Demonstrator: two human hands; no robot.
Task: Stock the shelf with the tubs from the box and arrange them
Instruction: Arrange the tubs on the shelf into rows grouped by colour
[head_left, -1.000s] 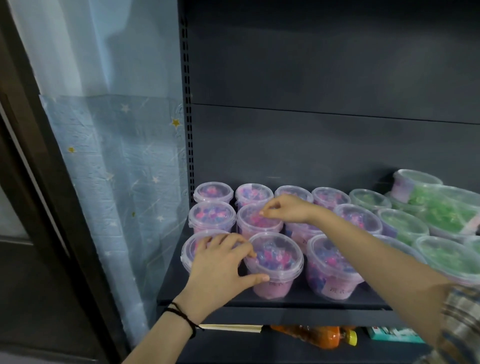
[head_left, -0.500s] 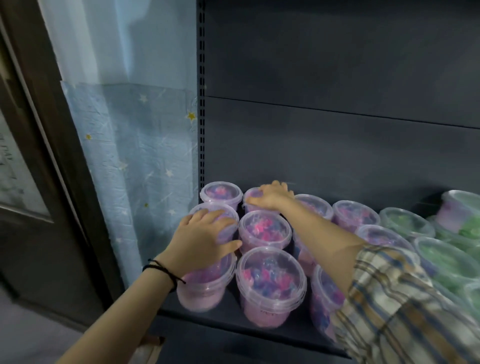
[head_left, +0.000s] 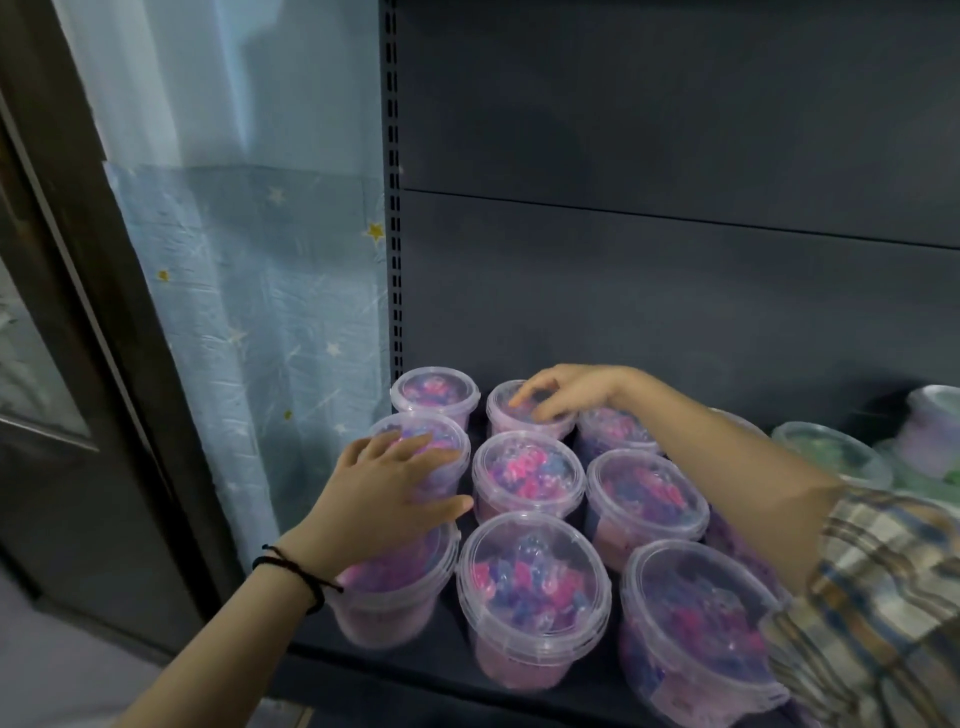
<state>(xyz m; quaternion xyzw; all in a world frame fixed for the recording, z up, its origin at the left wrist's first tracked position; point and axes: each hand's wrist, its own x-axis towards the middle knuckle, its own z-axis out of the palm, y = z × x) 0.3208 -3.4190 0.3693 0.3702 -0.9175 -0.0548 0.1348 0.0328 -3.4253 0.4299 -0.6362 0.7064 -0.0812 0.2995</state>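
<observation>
Several clear lidded tubs with pink and purple contents stand in rows on the dark shelf (head_left: 426, 670). My left hand (head_left: 387, 491) lies spread over the lid of the middle tub of the left column (head_left: 447, 434), with its thumb against the tub's side. My right hand (head_left: 563, 391) reaches to the back row and rests fingers-down on the lid of the second back tub (head_left: 519, 423). A front tub (head_left: 532, 597) and the back-left tub (head_left: 434, 392) stand untouched. The box is not in view.
Green-filled tubs (head_left: 826, 452) stand at the right of the shelf. The slotted shelf upright (head_left: 395, 208) and a pale blue star-patterned curtain (head_left: 270, 312) border the left side. A dark door frame (head_left: 78, 312) is further left.
My left hand moved from the front-left tub up onto the tub behind it. My right hand reached from the middle row to the back row. The view came closer.
</observation>
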